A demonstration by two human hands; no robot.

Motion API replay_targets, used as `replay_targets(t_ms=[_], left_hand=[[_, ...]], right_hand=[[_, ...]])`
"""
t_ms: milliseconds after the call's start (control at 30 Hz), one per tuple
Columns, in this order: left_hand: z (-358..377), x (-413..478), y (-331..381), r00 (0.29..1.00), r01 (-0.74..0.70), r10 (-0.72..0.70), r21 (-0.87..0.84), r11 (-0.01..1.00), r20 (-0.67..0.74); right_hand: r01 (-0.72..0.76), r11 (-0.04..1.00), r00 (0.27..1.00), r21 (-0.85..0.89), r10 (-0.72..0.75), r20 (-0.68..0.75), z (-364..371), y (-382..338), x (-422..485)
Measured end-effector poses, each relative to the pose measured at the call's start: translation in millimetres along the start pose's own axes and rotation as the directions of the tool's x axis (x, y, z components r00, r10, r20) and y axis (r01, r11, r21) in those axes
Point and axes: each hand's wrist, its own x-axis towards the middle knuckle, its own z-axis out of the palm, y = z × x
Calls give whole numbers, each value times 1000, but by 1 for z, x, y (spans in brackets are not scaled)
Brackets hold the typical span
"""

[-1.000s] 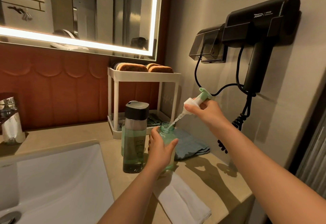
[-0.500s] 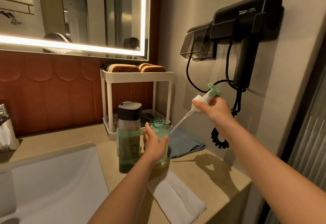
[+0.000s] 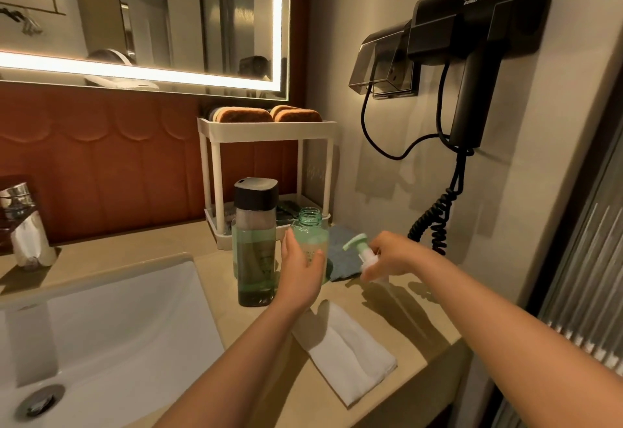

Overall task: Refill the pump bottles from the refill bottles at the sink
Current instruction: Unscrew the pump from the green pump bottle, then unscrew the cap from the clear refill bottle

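Observation:
A small green pump bottle point(image 3: 312, 235) stands on the counter with its neck uncovered. My left hand point(image 3: 300, 270) is wrapped round its body. Just to its left stands a taller clear refill bottle point(image 3: 255, 245) with a black cap, holding green liquid to about two thirds. My right hand point(image 3: 387, 255) grips the removed pump head point(image 3: 362, 254), green on top with a white collar, low over the counter to the right of the bottle. Its tube is hidden or blurred below the hand.
A white basin point(image 3: 101, 333) with a chrome tap point(image 3: 25, 225) fills the left. A white two-tier rack point(image 3: 266, 161) stands behind the bottles. A grey-blue cloth point(image 3: 342, 252) and a folded white towel point(image 3: 347, 350) lie on the counter. A black hair dryer point(image 3: 472, 56) with coiled cord hangs on the right wall.
My right hand pulled the pump head and its tube out of the green bottle, swung it right, then brought it down to just above the counter. My left hand stayed on the bottle.

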Motion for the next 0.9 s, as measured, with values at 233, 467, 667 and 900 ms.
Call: replay_targets(t_ms=[233,467,667,900], left_hand=[[-22,-16,2,996,-38,26,147,988,84],[-47,-26,5,983,-153,130,200,968,126],[-72,-34,11,968,-232,246,191,954,-53],[-95,-12,22,948,-84,111,101,991,-298]], right_hand=[[83,989,996,-123,-78,40,31,4,5],[132,989,991,-68,-130,36,36,5,4],[157,988,987,-1,-157,-39,24,-1,-2],[373,923,880,92,-321,-349,-19,-60,-11]])
